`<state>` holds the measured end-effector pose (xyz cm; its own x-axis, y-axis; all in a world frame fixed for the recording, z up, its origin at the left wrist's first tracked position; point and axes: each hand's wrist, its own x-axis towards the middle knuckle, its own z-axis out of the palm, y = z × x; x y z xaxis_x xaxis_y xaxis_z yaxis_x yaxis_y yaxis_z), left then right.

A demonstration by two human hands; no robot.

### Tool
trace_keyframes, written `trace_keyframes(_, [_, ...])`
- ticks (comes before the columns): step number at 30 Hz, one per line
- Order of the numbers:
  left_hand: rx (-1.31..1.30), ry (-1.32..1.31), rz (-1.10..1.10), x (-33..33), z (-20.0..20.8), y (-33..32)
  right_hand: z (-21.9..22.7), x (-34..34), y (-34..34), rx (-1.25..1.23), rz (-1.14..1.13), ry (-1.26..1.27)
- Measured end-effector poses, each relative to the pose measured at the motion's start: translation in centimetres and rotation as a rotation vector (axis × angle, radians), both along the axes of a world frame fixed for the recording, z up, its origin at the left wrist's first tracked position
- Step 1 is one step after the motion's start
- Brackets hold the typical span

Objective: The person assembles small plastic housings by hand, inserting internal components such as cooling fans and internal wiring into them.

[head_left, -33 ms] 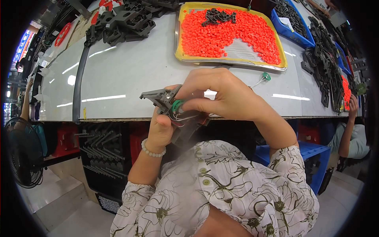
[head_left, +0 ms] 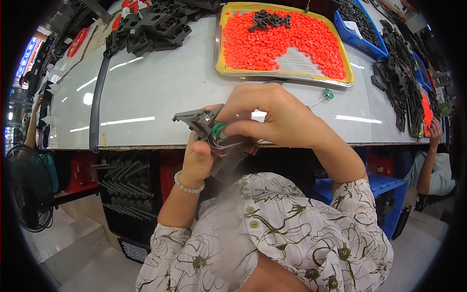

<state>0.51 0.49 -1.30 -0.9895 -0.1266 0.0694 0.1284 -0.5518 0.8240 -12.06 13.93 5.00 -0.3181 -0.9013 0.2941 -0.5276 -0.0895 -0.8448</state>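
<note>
L of grey pt (head_left: 196,118): ltrd sign (head_left: 30,54)

Mid-frame, the plastic housing (head_left: 197,119) is dark grey, the round part (head_left: 217,130) green. At upper centre, the plastic pieces (head_left: 250,48) are orange-red, their tray (head_left: 287,74) silver with a yellow border. The upper-right basket (head_left: 349,34) is blue. Lower centre, the white shirt (head_left: 287,214) bears olive-green flower outlines.

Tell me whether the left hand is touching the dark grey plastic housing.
Touching. The head view shows the left hand gripping the dark grey plastic housing, its skin directly against the side with no gap between them.
</note>
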Motion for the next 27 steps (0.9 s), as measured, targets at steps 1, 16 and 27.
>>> trace_keyframes(1, [-0.114,-0.066,0.019,0.0,0.3,0.1,0.0,0.0,0.1,0.001,-0.003,-0.001])
trace_keyframes(16, [0.002,-0.062,-0.040,-0.5,-0.5,-0.4,-0.7,-0.3,-0.8,-0.077,-0.024,0.172])
trace_keyframes(27, [0.053,-0.124,-0.124,-0.3,0.2,-0.2,-0.5,-0.7,-0.6,-0.067,0.073,0.345])
